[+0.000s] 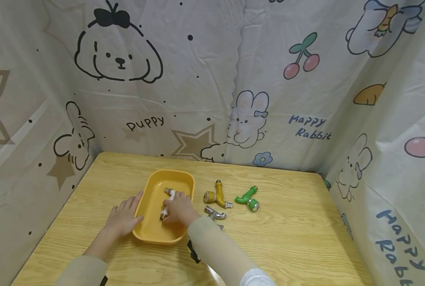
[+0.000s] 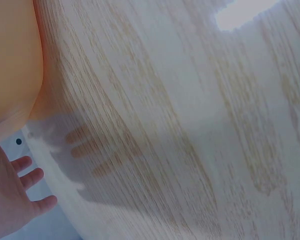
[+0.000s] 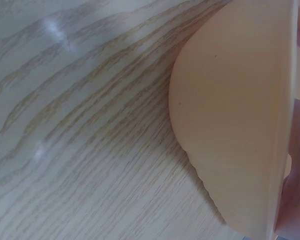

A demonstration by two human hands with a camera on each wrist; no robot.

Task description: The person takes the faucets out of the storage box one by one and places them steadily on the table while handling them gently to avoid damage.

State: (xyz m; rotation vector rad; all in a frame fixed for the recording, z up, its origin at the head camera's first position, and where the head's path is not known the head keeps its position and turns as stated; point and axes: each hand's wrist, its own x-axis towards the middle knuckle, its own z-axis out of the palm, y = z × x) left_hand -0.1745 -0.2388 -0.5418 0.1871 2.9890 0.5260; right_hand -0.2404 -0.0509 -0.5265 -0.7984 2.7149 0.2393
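A yellow tray (image 1: 144,234) lies on the wooden table, and its outer wall also shows in the left wrist view (image 2: 15,60) and the right wrist view (image 3: 230,110). Inside it is a white faucet (image 1: 164,211) with metal ends, which my right hand (image 1: 179,209) grips from above around its middle. My left hand (image 1: 124,214) rests at the tray's left rim with the fingers fairly straight and the thumb over the edge. In the left wrist view the fingers of my left hand (image 2: 12,195) are spread.
Right of the tray lie a yellow faucet (image 1: 219,194), a green faucet (image 1: 247,198) and a silver faucet (image 1: 216,213), the last one partly hidden by my right sleeve. Patterned cloth (image 1: 198,79) hangs behind the table and at both sides.
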